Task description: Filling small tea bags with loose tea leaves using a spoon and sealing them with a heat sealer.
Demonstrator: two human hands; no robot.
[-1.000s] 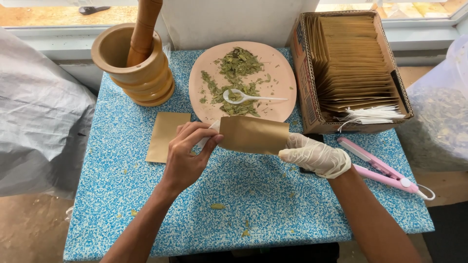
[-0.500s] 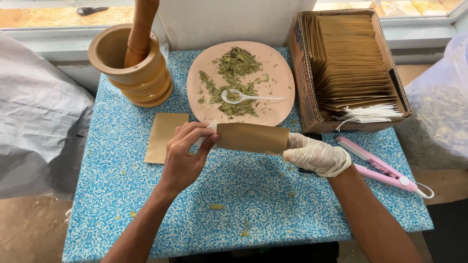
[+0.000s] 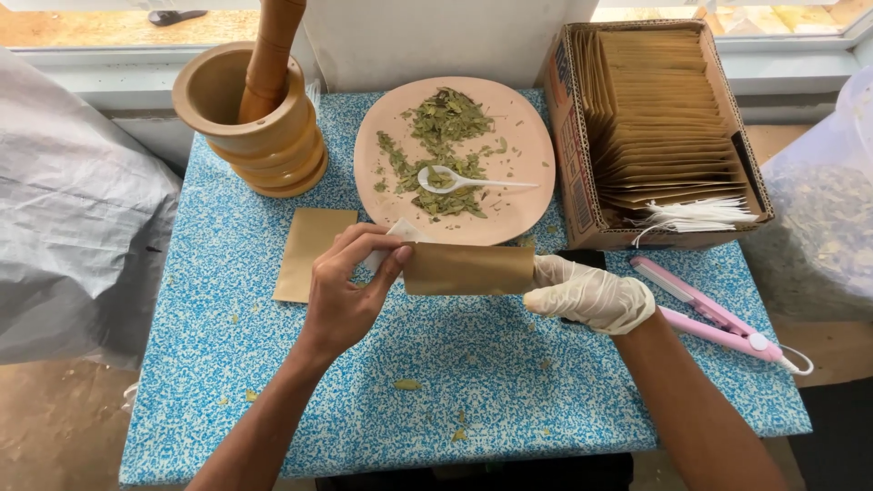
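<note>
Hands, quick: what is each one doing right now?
Left hand: bare, fingers pinched on one end of the brown paper pouch.
Right hand: gloved, closed on the pouch's other end.

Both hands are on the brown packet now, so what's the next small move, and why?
Probably pinch the packet mouth open with the left hand. The gloved right hand steadies its other end, and the spoon lies in dried leaves on the plate.

Blue-and-white speckled table (image 3: 273,364), pink plate (image 3: 518,155), green leaves (image 3: 446,118), brown pouch (image 3: 468,269).
</note>
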